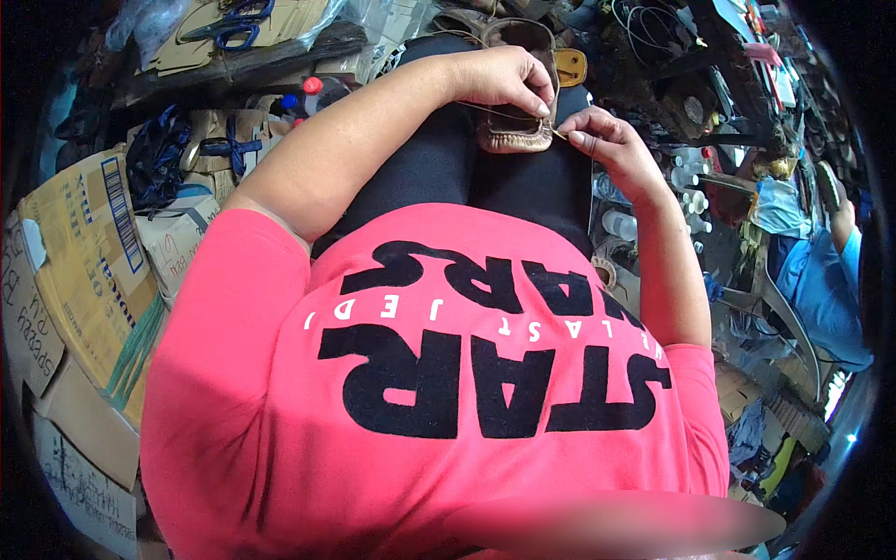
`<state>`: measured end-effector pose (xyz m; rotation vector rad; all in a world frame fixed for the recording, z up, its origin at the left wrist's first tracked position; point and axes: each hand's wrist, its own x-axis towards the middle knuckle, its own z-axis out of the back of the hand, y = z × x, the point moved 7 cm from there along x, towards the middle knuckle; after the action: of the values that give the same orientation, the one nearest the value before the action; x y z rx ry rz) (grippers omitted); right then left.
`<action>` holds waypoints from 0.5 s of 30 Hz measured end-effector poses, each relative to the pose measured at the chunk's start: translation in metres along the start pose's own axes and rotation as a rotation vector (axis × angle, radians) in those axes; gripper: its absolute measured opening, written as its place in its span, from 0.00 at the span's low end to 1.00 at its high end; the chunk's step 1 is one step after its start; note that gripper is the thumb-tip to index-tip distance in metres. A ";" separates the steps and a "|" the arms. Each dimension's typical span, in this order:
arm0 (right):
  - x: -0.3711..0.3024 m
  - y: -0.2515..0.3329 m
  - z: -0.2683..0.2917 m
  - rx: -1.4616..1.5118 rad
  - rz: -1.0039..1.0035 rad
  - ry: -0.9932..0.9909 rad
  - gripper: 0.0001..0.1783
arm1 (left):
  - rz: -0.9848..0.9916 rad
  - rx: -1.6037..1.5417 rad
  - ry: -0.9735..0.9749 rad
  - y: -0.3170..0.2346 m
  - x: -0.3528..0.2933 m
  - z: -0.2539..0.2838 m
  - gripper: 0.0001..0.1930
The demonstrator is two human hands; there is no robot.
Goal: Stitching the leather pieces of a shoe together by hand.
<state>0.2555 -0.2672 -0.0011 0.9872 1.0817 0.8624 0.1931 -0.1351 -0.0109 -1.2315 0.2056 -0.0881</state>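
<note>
A brown leather shoe (516,142) with a gathered, stitched toe lies across my black-trousered thighs, its opening facing up. My left hand (504,79) is closed in a pinch at the shoe's right rim, fingertips partly hiding the edge. A thin brown thread (476,107) runs across the opening beneath that hand. Just right of the toe, my right hand (607,145) is closed, thumb and forefinger pinching a thin yellowish piece (559,134) against the stitched edge. Whether this is thread or a needle is too small to tell.
Blue-handled scissors (238,35) lie on cardboard at the upper left. Cardboard boxes (93,243) are stacked at my left, near a red-capped bottle (313,86). Clear plastic bottles (686,173) crowd my right side. Another person's blue sleeve (821,289) shows at the far right.
</note>
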 end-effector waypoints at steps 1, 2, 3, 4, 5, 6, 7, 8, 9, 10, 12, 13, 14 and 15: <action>0.000 0.002 0.003 -0.080 0.035 -0.016 0.06 | -0.001 0.011 -0.012 -0.001 0.000 0.000 0.11; 0.000 0.003 0.006 -0.160 0.069 -0.032 0.06 | -0.002 0.012 -0.011 -0.001 0.000 0.001 0.11; 0.000 0.003 0.008 -0.160 0.070 -0.031 0.06 | -0.009 0.003 -0.003 -0.002 -0.001 0.001 0.11; -0.001 0.006 0.012 -0.211 0.121 -0.075 0.06 | -0.016 -0.006 0.006 -0.002 -0.001 0.002 0.11; -0.001 0.009 0.015 -0.261 0.173 -0.118 0.06 | -0.016 -0.006 0.004 -0.003 -0.001 0.002 0.11; -0.001 0.008 0.014 -0.260 0.173 -0.118 0.06 | 0.004 -0.020 0.009 -0.001 -0.001 0.001 0.11; -0.001 0.006 0.014 -0.260 0.172 -0.128 0.06 | 0.023 -0.034 0.014 0.000 -0.001 0.001 0.11; -0.001 0.004 0.014 -0.259 0.171 -0.137 0.06 | 0.024 -0.035 0.015 0.000 -0.001 0.001 0.11; 0.000 0.003 0.013 -0.258 0.171 -0.137 0.06 | 0.035 -0.063 0.024 0.002 -0.001 0.000 0.11; 0.001 0.002 0.012 -0.254 0.186 -0.136 0.06 | 0.047 -0.092 0.033 0.003 -0.001 -0.001 0.11; 0.002 0.003 0.010 -0.250 0.200 -0.135 0.07 | 0.057 -0.092 0.032 0.004 -0.001 -0.001 0.11; 0.001 0.005 0.008 -0.283 0.214 -0.139 0.07 | 0.067 -0.092 0.032 0.005 -0.001 -0.001 0.11; 0.001 0.007 0.007 -0.315 0.227 -0.143 0.07 | 0.067 -0.092 0.032 0.004 -0.001 -0.001 0.11; 0.000 0.007 0.005 -0.315 0.227 -0.143 0.07 | 0.058 -0.056 0.040 0.003 -0.001 0.000 0.12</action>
<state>0.2602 -0.2661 0.0063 0.8997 0.6941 1.0915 0.1922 -0.1343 -0.0141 -1.2788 0.2802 -0.0565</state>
